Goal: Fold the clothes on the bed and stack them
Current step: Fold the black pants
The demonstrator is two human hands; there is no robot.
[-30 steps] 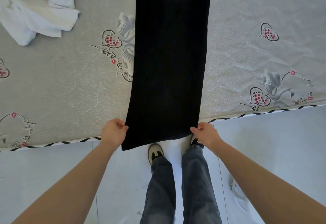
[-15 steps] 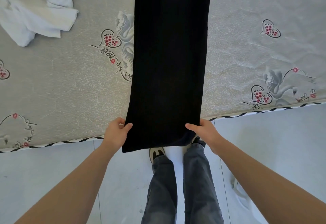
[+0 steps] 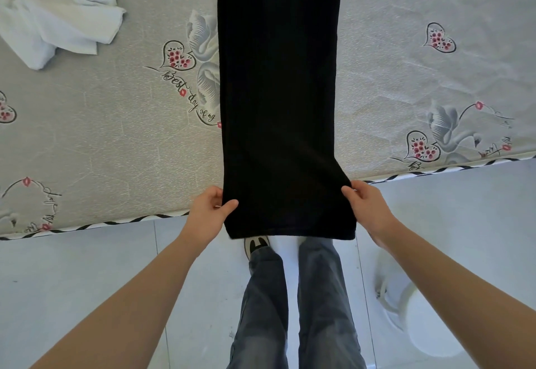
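Observation:
A long black garment (image 3: 278,93) lies stretched lengthwise across the grey printed bed (image 3: 101,142), and its near end hangs over the bed's front edge. My left hand (image 3: 210,213) pinches the garment's left side near that end, thumb on top of the cloth. On the opposite side my right hand (image 3: 367,209) grips the right edge at about the same height. A crumpled white garment (image 3: 55,11) lies at the bed's far left, away from both hands. The black garment's far end runs out of view at the top.
The bed's striped front edge (image 3: 116,222) crosses the view. Below it is a pale tiled floor (image 3: 87,281) where my legs in grey jeans (image 3: 293,304) stand. A white object (image 3: 406,310) sits on the floor at the lower right.
Both hands have shifted up the garment's sides from its bottom corners. The near end now spreads wider and hangs below the hands.

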